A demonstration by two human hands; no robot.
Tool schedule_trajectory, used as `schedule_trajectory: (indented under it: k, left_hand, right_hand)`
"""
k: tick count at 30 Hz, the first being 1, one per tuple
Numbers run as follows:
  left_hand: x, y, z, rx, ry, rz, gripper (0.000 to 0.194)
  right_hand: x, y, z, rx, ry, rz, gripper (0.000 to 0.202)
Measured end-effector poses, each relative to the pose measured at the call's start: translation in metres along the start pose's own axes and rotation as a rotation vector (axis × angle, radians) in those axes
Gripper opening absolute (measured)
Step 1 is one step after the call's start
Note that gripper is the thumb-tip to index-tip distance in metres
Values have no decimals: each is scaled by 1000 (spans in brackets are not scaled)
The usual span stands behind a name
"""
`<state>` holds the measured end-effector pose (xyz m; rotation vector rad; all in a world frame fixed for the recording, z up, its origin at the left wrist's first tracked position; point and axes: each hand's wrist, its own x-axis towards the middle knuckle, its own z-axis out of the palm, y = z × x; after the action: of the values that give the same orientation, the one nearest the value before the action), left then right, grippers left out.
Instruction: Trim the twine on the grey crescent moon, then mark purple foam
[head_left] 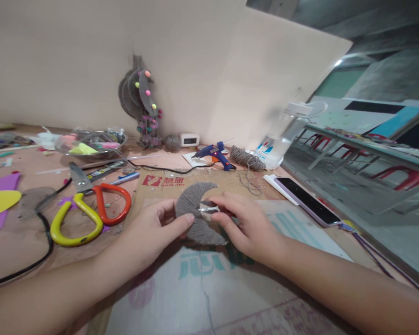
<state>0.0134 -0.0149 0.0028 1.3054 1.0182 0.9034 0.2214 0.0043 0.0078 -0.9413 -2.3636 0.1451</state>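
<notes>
A crescent moon (190, 204) wrapped in grey yarn is held upright above the cardboard. My left hand (164, 221) grips its outer curve, thumb on the front face and fingers behind. Inside the hollow of the crescent, my right hand (242, 223) pinches a small piece with a whitish shiny strip (208, 210) between thumb and fingers. What that piece is cannot be made out. A strand of grey yarn (206, 291) trails down over the printed cardboard (167, 293) below the hands.
Scissors (87, 204) with red and yellow handles lie left of the hands. Behind are a blue glue gun (214, 153), a yarn skein (247, 158) and a water jug (279, 135). A phone (303, 200) lies right. Yarn-wrapped moons with pompoms (139, 97) hang on the wall.
</notes>
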Motion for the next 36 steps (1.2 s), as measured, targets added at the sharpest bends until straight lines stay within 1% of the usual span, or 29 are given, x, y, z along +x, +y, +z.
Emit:
schedule_trajectory:
  k: [2,3,6,7,9,12,14,16,19,20,22,23,26,28,31,32,33,36]
  left_hand:
    - [0,-1,0,-22,1,4,22]
    - [0,-1,0,-31,0,5,22]
    - [1,-1,0,-44,31,14,17]
    - [1,-1,0,-41,49,20,17]
    - [1,-1,0,-25,79,37,19]
    - [1,-1,0,55,88,35,25]
    - [1,-2,0,137,67,34,23]
    - [0,-5,1,175,42,71,22]
    - [0,-8,2,124,-17,149,43]
    - [0,-8,2,95,-29,161,42]
    - [-1,-7,2,83,-15,154,22]
    - [-1,-6,1,100,12,137,16]
    - [-2,-6,-1,113,87,40,34]
    - [-1,-9,-2,-1,102,1,43]
    - [2,-12,-4,-186,77,23,57]
    - [3,-11,-4,-193,73,33,56]
    - [3,-10,-4,-155,83,41,52]
    - [1,-6,-2,23,108,21,31]
  right_hand:
    - [1,-2,-1,96,6,107,24]
    - [1,-3,-1,154,-16,173,25]
    - [5,-7,-1,375,-161,347,27]
    - [7,-9,0,445,-204,382,25]
    - [9,-11,1,535,-247,417,20]
    - [9,-14,3,562,-250,406,15]
    - [8,-15,4,566,-251,380,12]
    - [7,-14,5,562,-234,373,11]
    - [8,-12,6,567,-181,415,15]
    - [8,-12,5,571,-170,429,16]
    - [9,-12,5,565,-170,430,15]
    - [9,-12,4,561,-177,414,14]
    - [8,-14,3,568,-191,366,12]
    - [8,-15,3,576,-185,366,12]
    - [7,-16,3,574,-170,379,14]
    - [7,-16,3,574,-168,380,14]
    - [7,-16,3,576,-169,379,13]
    - [7,-16,2,577,-183,373,13]
